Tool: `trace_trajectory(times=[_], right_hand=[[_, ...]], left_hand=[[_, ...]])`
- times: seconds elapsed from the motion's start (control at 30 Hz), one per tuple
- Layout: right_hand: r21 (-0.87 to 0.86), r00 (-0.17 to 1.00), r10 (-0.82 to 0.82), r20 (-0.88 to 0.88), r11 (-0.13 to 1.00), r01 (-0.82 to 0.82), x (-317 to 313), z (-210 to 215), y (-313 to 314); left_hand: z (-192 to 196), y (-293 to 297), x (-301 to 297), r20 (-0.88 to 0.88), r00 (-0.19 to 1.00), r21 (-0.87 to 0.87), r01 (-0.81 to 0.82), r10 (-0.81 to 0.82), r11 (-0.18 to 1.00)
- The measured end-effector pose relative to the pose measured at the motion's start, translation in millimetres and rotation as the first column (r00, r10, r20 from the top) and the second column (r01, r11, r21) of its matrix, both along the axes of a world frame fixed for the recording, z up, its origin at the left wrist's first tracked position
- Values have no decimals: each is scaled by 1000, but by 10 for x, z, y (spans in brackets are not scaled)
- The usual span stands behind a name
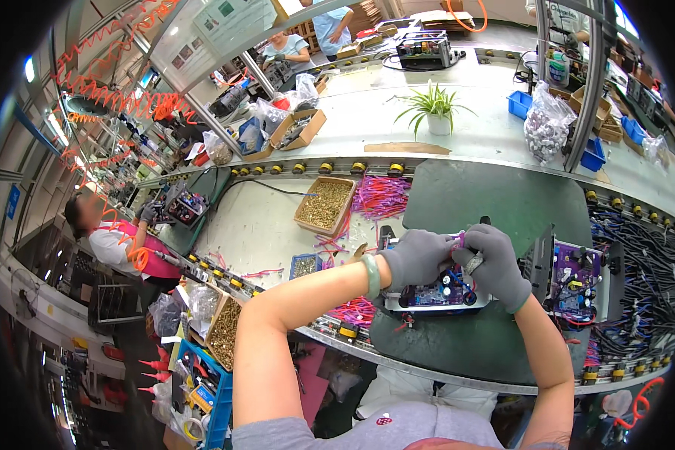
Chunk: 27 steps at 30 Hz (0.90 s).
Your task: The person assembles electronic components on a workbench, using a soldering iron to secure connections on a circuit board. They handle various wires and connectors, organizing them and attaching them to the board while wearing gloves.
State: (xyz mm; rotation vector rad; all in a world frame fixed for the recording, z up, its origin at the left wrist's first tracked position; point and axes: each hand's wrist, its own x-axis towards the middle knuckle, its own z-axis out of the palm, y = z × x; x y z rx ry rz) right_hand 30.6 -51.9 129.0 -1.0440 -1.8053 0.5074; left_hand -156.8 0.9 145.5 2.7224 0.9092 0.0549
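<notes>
A blue circuit board unit (436, 294) in a pale casing lies on the dark green mat (502, 202) in front of me. Both my hands wear grey gloves and hover over its top edge. My left hand (416, 259) has a green bangle on the wrist and pinches a pink wire (461, 240) by the board. My right hand (499, 264) curls around a small silvery part against the same wire. A second purple board unit (574, 279) with a black heat sink stands on the mat just right of my right hand.
A cardboard box of brass screws (324, 204) and a bundle of pink wires (382, 196) lie beyond my left hand. Black cable bundles (641, 277) lie at the right. A potted plant (436, 112) stands on the far bench. Another person (120, 244) works at the left.
</notes>
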Motion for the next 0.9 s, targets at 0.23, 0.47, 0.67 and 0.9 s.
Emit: trace_trajectory(times=[0.23, 0.47, 0.67, 0.9], right_hand=[[-69, 974, -93, -205, 994, 80, 96, 142, -199], [179, 962, -244, 122, 959, 221, 265, 225, -388], [444, 805, -346, 483, 888, 115, 252, 349, -283], [259, 739, -360, 570, 932, 254, 40, 156, -40]], left_hand=[[38, 87, 53, 251, 967, -126, -7, 39, 992], [47, -77, 265, 521, 830, -515, 120, 199, 849], [-29, -106, 318, 532, 846, 10, -52, 39, 999], [73, 130, 188, -44, 975, 76, -215, 219, 974]])
